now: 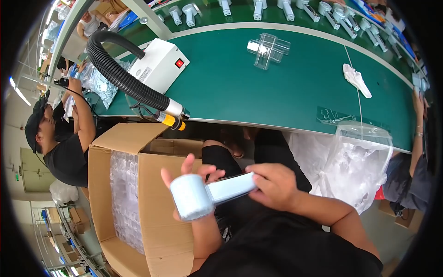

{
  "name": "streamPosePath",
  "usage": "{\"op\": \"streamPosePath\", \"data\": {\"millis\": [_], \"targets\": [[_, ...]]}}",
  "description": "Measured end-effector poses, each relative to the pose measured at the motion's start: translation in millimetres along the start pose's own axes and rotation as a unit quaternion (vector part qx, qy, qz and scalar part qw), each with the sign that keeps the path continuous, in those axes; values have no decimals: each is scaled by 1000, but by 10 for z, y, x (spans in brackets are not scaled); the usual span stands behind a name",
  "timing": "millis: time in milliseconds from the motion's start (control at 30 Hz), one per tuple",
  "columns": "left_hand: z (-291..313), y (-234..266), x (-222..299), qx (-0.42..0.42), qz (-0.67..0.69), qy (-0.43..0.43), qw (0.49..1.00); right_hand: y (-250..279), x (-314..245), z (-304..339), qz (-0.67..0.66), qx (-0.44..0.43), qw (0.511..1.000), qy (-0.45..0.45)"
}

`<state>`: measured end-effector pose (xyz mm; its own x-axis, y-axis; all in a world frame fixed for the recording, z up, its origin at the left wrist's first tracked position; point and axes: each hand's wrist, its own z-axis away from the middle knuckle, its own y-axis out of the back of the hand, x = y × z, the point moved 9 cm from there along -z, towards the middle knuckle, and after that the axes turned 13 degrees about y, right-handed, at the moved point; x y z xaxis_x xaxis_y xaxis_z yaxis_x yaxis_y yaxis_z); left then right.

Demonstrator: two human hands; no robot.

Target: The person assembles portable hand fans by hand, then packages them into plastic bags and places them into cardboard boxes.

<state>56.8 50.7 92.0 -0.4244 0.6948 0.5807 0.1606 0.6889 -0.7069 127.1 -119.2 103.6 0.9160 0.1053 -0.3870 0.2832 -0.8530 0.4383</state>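
Over my lap I hold a pale blue handheld device (191, 198) with a thick round head and a flat, straight handle. My right hand (277, 184) is closed around the handle's end, thumb and fingers pinching it. Behind the round head, my left hand (207, 171) cups it from beneath, some fingertips spread past its upper edge; the palm is hidden. An open cardboard box (166, 203) stands at my left, holding stacked clear plastic trays (124, 198). On the green bench (221, 87) ahead lies a clear plastic tray (268, 50).
A white machine (161, 64) with a black corrugated hose (124, 76) reaches over the box. A white cloth or glove (356, 81) lies on the bench; a clear plastic bag (355, 161) hangs at right. Similar devices (288, 10) line the far belt. Co-workers sit at both sides.
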Motion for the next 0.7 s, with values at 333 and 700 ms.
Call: {"op": "streamPosePath", "data": {"millis": [333, 700], "targets": [[360, 137, -236, 185, -115, 73, 973, 277, 102, -17, 3, -24, 995, 95], [1162, 1154, -1575, 317, 7, 401, 859, -515, 583, 1081, -134, -505, 788, -327]]}}
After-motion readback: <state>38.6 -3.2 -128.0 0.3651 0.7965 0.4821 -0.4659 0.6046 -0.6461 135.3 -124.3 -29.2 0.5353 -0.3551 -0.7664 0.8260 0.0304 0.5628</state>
